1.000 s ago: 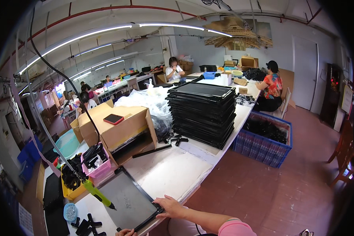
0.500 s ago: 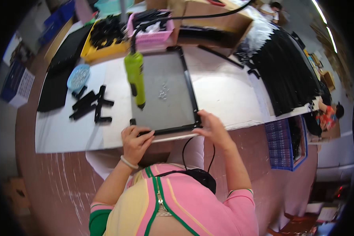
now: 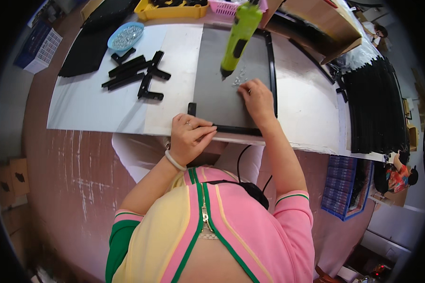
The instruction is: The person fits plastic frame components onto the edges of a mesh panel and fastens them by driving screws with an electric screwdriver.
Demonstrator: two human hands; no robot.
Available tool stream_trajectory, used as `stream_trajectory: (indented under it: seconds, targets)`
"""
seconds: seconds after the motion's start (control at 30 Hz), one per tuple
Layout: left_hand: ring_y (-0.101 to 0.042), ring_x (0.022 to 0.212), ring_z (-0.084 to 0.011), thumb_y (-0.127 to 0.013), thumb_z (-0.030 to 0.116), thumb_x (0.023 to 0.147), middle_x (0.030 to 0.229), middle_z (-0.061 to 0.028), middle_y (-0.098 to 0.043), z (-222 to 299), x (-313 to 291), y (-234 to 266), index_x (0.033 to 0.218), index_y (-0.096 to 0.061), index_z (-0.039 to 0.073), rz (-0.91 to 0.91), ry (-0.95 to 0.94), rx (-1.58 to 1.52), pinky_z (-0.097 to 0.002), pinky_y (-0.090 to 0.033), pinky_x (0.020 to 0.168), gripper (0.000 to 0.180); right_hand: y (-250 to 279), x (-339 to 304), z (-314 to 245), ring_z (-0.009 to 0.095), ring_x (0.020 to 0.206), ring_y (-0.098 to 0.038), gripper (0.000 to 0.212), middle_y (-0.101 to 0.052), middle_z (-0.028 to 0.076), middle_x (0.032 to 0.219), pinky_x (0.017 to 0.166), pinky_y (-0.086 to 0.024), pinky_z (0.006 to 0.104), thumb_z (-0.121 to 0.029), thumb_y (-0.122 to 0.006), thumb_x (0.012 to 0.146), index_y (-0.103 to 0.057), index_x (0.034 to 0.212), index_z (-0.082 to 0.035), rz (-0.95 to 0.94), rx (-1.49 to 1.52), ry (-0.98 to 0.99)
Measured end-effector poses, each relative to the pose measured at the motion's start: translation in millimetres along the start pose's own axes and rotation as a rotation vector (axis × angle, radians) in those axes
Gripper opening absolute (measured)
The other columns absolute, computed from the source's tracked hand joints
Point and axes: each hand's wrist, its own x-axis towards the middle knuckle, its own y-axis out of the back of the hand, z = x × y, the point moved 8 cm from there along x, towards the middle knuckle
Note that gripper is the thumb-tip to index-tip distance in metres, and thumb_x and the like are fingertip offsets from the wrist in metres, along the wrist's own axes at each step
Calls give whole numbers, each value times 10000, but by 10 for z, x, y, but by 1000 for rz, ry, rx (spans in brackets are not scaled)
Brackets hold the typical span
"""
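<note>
Upper left of frame: lt-blue bowl point(image 3: 110, 43) w/ small silver parts point(image 3: 126, 37) in it; just below, loose blk brackets point(image 3: 127, 66) in a heap. Low risk unless a sweeping arm knocks them. Center, L hand point(image 3: 189, 137) pinches L end of blk bottom bar point(image 3: 238, 129), thumb + fingers on it, along near edge of grey panel point(image 3: 215, 101). Panel lies flat on white tabletop point(image 3: 307, 104), center to upper center. If that pinch slackens, bar could slip out of line, prob worst at the corner. Upper center, green driver point(image 3: 242, 34) hangs tip-down over panel, tip near R hand point(image 3: 259, 101): a swing or careless reach could scratch panel or poke knuckles. Right of tip, loose silver bits point(image 3: 240, 78) on panel; tilt or bump = scatter. R hand fingertips at the pile, fingers bent; can't tell if it's got one. Tiny pcs, so fumbled pick = likeliest slip imo. Far right, stack of blk parts point(image 3: 375, 108), well apart from both hands, min risk.
</note>
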Motion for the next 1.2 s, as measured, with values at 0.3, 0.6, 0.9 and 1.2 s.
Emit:
stream_trajectory:
  seconds: [0.3, 0.6, 0.9, 1.2]
  targets:
    - [-564, 820, -185, -788, 158, 738, 886, 47, -676, -18, -28, -36, 780, -716, 138, 110, 58, 41, -388, -398, 855, 85, 15, -409, -466, 355, 864, -612, 143, -633, 155, 872, 747, -483, 430, -150, -688, 874, -630, 876, -19, -231, 307, -3]
    - [-571, 846, -201, -777, 160, 740, 877, 35, -690, -35, -34, -27, 838, -705, 136, 121, 110, 45, -400, -405, 872, 124, -99, -522, -717, 362, 856, -602, 181, -646, 154, 869, 732, -467, 445, -190, -694, 872, -637, 868, -18, -441, 336, 61]
    - [-589, 872, -203, -774, 143, 744, 853, 35, -701, -46, -7, 5, 818, -718, 135, 116, 143, 6, -398, -403, 893, 93, 124, -276, -295, 108, 825, -637, 208, -693, 47, 842, 730, -526, 279, -144, -767, 840, -706, 982, -5, -416, 517, -447]
    - [-610, 873, -200, -776, 132, 755, 838, 34, -703, -81, -30, 21, 796, -720, 124, 126, 160, -87, -384, -412, 891, 70, 411, 544, -1014, 225, 1258, -553, 680, -578, 132, 1350, 1056, -437, 381, -65, -715, 889, -361, 1467, -12, -306, 1131, 67]
